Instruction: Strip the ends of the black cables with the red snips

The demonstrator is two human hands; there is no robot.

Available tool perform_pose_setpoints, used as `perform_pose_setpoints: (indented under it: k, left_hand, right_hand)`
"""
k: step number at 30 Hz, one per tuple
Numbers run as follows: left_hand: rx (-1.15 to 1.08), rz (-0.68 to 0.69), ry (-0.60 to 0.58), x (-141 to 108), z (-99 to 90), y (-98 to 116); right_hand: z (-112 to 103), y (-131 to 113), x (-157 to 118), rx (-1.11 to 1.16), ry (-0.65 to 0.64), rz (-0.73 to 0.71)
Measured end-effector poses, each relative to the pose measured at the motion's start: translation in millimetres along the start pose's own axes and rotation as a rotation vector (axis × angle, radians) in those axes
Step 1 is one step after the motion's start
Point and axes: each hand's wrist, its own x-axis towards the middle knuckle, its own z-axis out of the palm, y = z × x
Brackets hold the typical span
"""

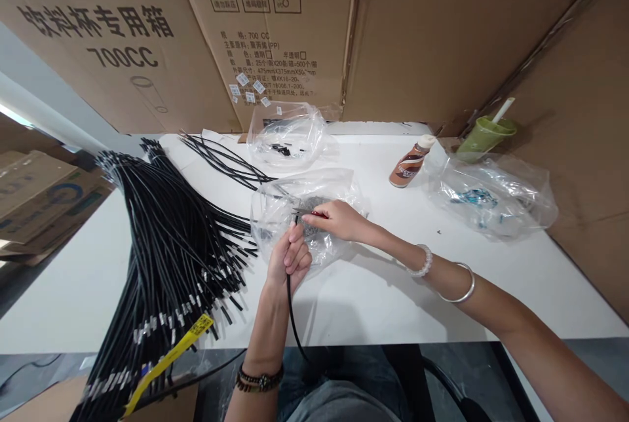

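My left hand [291,257] is closed around a black cable [290,304], whose upper end stands up out of the fist while the rest hangs over the table's front edge. In my right hand [341,219] is a pair of red-handled pliers [319,214], with the metal jaws at the cable's upper end. Whether the jaws are clamped on it is too small to tell. Just behind both hands lies an open clear plastic bag [339,181] with many small grey metal parts [314,203], partly hidden by my right hand.
A large bundle of black cables [162,225] covers the left side, with a yellow tag strip [170,360]. More loose cables [221,163] lie behind. Further back are another clear bag [289,137], a brown bottle [411,163], a green cup [484,137] and a bag [515,202]. Cardboard [295,35] walls the rear.
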Motion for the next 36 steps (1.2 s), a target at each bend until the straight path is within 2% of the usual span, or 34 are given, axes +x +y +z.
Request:
perform_pose_setpoints:
  k: [10,18,21,25,30,36]
  left_hand:
    - [0.019,-0.025,-0.019,2.5,-0.8,-0.1]
    - [-0.003,-0.007,-0.011,4.4,-0.1,-1.4]
    - [-0.025,0.053,-0.001,6.0,0.0,-3.4]
    - [-0.047,0.200,0.024,5.3,-0.3,-6.6]
    - [-0.008,0.374,0.091,3.2,0.2,-13.4]
    - [0.094,0.478,0.162,2.9,2.3,-18.5]
  right_hand:
    - [-10.0,3.3,3.8,0.048,-0.130,0.018]
    - [-5.1,5.2,5.8,0.019,-0.058,0.009]
    - [-3.0,8.9,10.6,-0.005,0.046,0.023]
    - [0.9,12.0,7.7,-0.001,0.192,-0.005]
    - [12.7,8.2,-3.6,0.034,0.173,-0.111]
    - [19.6,5.8,-1.0,0.045,0.153,-0.123]
